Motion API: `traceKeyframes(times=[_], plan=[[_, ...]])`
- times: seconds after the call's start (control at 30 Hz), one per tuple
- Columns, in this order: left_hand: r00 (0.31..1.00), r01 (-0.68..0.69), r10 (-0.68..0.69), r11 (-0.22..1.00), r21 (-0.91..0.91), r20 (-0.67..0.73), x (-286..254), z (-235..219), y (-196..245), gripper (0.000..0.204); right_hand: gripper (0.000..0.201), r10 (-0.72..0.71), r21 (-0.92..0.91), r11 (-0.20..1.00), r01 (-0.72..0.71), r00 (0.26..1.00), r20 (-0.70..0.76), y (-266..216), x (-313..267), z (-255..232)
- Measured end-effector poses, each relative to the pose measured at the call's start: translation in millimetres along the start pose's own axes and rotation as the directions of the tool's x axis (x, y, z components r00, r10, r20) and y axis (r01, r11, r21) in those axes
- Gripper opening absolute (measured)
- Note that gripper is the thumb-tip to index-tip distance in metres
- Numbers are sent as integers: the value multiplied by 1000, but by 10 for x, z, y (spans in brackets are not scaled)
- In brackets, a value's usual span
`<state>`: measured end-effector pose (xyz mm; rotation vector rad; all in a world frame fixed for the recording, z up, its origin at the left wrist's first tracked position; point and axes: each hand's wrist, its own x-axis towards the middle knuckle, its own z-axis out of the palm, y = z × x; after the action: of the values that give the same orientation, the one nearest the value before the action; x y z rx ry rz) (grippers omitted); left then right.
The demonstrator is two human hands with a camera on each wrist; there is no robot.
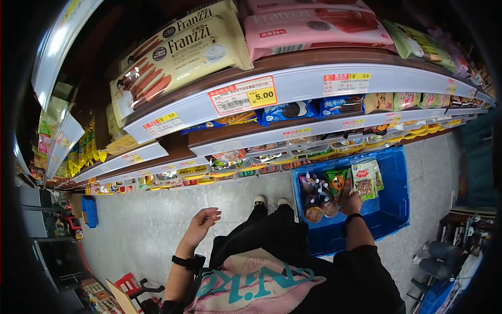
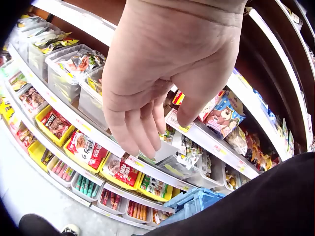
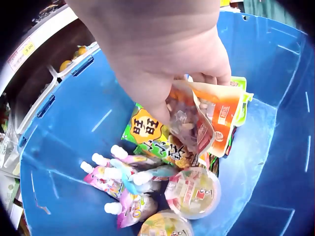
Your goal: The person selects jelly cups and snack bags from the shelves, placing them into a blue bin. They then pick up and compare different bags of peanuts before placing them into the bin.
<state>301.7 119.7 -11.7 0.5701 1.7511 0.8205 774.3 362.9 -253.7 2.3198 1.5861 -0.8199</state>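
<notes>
Right of centre in the head view, the right hand [image 1: 352, 204] pinches an orange-and-clear pouch [image 3: 206, 118] inside the blue crate [image 1: 392, 214], the pouch extending below its grip. The left hand [image 1: 200, 226], relaxed and empty, hangs well apart, farther left.

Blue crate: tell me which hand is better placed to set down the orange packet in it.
Probably the right: the right hand grips the orange packet inside the blue crate, whereas the left hand is outside it, holding nothing.
</notes>
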Motion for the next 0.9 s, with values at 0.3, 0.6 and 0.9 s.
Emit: traceKeyframes(times=[0.3, 0.6, 0.9], plan=[[1000, 11, -11, 1000, -13, 8, -43, 103, 69, 30, 54, -151, 574, 819, -6, 963, 225, 774, 809, -350], [998, 50, -52, 998, -45, -42, -181, 131, 2, 31, 76, -33, 66, 996, 54, 961, -275, 286, 434, 0], [995, 49, -60, 990, -133, -84, -419, -79, -372, 32, 53, -411, 427, 669, 608, 782, -470, -899, -634, 341]])
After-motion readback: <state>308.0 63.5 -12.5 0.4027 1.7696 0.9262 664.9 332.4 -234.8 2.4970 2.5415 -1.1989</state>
